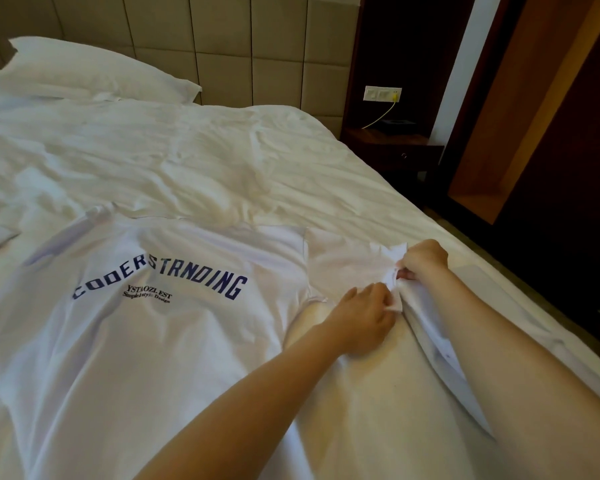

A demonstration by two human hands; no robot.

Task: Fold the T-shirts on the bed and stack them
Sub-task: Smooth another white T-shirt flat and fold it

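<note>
The white T-shirt (146, 341) lies flat on the bed (194, 150), in the lower left and middle of the frame. Its long axis runs from the collar, at the middle left, down to the bottom edge. The dark blue printed letters go across it. Its sleeve (343, 258) points to the right of the frame, and both hands are at the end of it. The left hand (361, 313) pinches thin white cloth between thumb and fingers. The right hand (423, 259), just beside and above it, has its fingers curled around a bunched edge of the cloth. The fabric is soft and creased. The sheet is white and wrinkled, with a pillow (101, 71) at the upper left, before a padded headboard (257, 46).
</note>
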